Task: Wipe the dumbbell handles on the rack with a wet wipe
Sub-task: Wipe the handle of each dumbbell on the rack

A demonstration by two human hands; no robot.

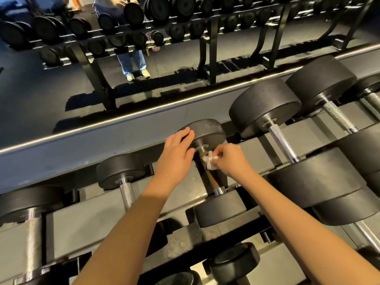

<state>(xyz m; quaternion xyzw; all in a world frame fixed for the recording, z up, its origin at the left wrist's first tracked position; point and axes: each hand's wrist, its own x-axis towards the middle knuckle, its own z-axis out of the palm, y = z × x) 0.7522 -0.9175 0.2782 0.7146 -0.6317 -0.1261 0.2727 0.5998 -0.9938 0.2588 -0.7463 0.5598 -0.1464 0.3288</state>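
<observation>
Counting along the top tier of the rack [98,219], you have 6 dumbbells in view, lying side by side. 2 more heads show on the tier below, at the bottom edge of the frame. 1 wet wipe [207,162] is in use, and both of your hands are on the same dumbbell [207,130], the 3rd from the left, at the centre of the frame.

Your left hand [176,155] reaches forward on a nearly straight arm. It lies with fingers extended and relaxed on the far head, gripping nothing. Your right hand [232,159] comes in from the lower right, its fingers curled and pinching the crumpled white wipe against the far end of the handle [212,182], just beside that head.

The handle's long axis runs from the centre of the frame down and slightly right, towards you, ending at the near head [220,210]. The neighbouring handles lie roughly the same way.
</observation>
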